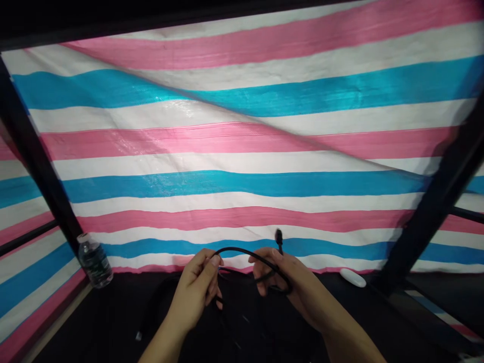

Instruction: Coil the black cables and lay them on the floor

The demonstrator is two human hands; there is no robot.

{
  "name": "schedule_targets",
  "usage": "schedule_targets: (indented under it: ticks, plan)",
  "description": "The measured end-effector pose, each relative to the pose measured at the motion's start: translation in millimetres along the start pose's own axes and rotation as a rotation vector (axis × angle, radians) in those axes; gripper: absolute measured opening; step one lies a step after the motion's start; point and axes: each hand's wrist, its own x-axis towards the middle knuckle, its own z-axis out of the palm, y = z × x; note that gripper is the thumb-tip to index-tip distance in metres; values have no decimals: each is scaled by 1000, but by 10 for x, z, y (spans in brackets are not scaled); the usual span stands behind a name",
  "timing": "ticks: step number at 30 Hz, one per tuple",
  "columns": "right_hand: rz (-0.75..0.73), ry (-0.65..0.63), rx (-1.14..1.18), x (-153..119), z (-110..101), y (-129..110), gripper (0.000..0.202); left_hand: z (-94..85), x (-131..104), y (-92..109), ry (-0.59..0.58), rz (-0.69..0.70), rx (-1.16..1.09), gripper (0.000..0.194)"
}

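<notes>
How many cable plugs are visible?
2 clearly: a dark plug sticking up above the right hand, and a light-tipped plug low down, left of the left hand. Others may be hidden by hands or darkness.

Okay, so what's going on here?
Someone is holding a black cable in both bare hands, with a stretch of it arched between the left hand and the right hand. One plug sticks up above the right hand. A plastic bottle stands off to the left, and a small white object lies to the right.
</notes>
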Motion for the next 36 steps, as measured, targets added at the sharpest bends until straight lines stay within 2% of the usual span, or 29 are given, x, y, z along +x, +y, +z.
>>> schedule_targets:
  ticks: [2, 5, 7, 9, 12, 13, 14, 18, 19, 21, 25, 28, 30, 32, 34, 35, 36]
  plan:
    - [-15, 105, -17, 11, -18, 5, 43, -19, 16, -19, 37, -1, -13, 32]
    - [-128, 294, 14, 53, -56, 25, 30, -36, 29, -57, 49, 4, 20, 25]
    - [-188, 341, 51, 83, -75, 41, 28, -31, 30, -67, 30, -10, 57, 23]
    - [-201, 315, 79, 98, -78, 52, 29, -12, 28, -55, 15, -36, 66, 29]
    - [-236, 238, 82, 70, -32, 41, 31, 32, 17, -16, 0, -63, 87, 56]
    - [-247, 205, 59, 49, -4, 28, 29, 47, 11, -8, -1, -67, 117, 58]
    - [-241, 163, 19, 25, 28, 11, 28, 60, 6, -6, -4, -73, 156, 54]
    - [-125, -74, -140, -58, 140, -57, 28, 73, 0, -42, -44, -81, 313, 19]
    - [-105, -118, -158, -72, 151, -71, 30, 63, 2, -51, -42, -49, 363, 16]
    - [-39, -146, -226, -100, 141, -106, 36, 28, 9, -51, 15, 63, 524, 22]
    - [122, -41, -601, -214, 41, -250, 46, -67, 8, 21, 191, 267, 881, 40]
    - [13, 70, -836, -356, 35, -375, 46, -100, -15, 91, 180, 298, 943, 42]
    - [-157, 173, -895, -433, 113, -401, 41, -86, -38, 120, 129, 246, 948, 43]
    - [-320, 211, -920, -454, 237, -358, 33, -49, -65, 129, 86, 198, 943, 42]
    - [-377, 126, -922, -404, 358, -267, 54, -6, -92, 124, 57, 184, 923, 39]
    - [-353, 56, -897, -358, 401, -219, 59, 12, -103, 119, 45, 178, 908, 38]
    - [-299, -16, -846, -306, 427, -178, 55, 26, -112, 114, 39, 165, 890, 37]
